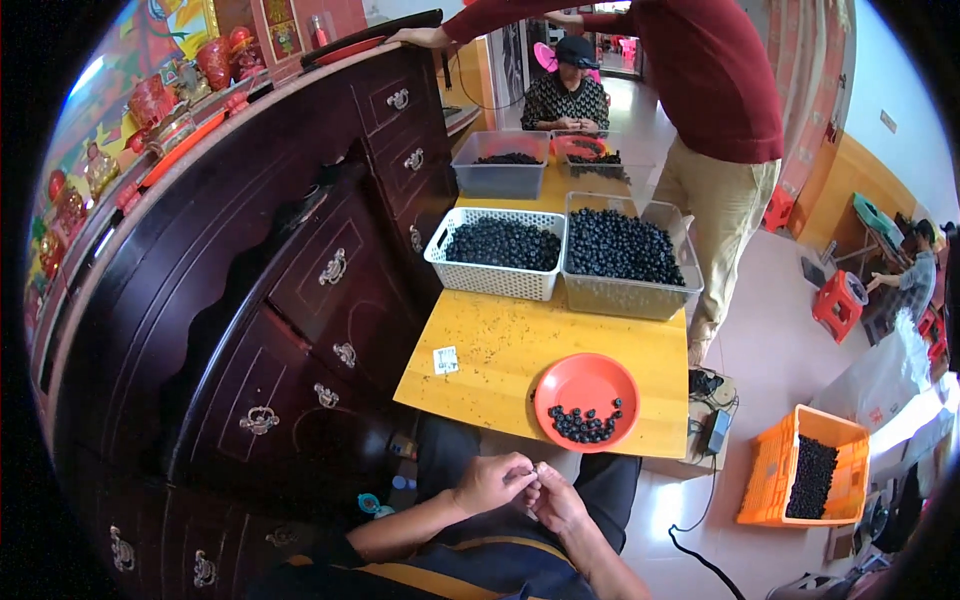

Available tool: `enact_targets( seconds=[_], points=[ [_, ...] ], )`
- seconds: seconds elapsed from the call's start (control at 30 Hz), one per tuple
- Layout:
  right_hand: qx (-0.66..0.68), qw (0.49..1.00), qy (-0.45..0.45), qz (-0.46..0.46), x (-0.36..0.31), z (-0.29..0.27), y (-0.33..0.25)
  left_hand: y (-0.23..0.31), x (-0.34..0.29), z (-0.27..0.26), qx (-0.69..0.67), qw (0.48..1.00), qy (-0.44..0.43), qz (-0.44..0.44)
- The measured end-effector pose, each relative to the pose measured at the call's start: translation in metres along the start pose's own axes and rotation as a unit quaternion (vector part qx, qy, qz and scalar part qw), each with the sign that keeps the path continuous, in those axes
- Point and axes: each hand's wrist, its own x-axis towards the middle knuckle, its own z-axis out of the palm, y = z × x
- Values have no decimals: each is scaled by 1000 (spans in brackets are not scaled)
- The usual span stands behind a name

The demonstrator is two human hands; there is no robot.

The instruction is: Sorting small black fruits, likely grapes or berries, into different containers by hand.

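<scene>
My left hand (492, 484) and my right hand (558, 500) meet above my lap, just in front of the table's near edge. Both are closed, with thumbs and fingertips pinched together. Whatever lies between the fingertips is too small or hidden to name. Just beyond them, a round red plate (583, 378) rests at the table edge, with small round black pieces (585, 427) gathered in its near half. Farther back stand a white perforated basket (497, 281) and a clear plastic bin (630, 298), both full of similar black pieces.
Dark crumbs and a small white card (445, 360) lie on the yellow table (490, 325). A dark wooden cabinet (300, 330) lines the left. On the right floor sits an orange crate (760, 490) of black pieces. A person in red (715, 90) stands beside the table; another sits beyond.
</scene>
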Motion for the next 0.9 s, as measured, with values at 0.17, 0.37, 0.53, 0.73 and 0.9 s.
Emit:
enact_targets(
  seconds=[0.17, 0.37, 0.53, 0.73, 0.9],
  points=[
    [-8, 1000, -15, -12, -3, 2, -1, 0, 2, -1, -14, 1000, -21, -8],
    [-16, 1000, -21, -11, -6, 6, -5, 0, 8, -1, -42, 999, -13, 17],
    [-25, 1000, -6, 0, -8, 13, -6, -6, 3, 3, -58, 997, -35, -24],
    [-10, 1000, -9, -19, -3, 8, -3, -5, 7, 2, -38, 999, -37, -14],
    [-24, 998, -15, -50, -9, 18, -9, -5, 13, -6, -42, 994, -72, -67]
  ],
)
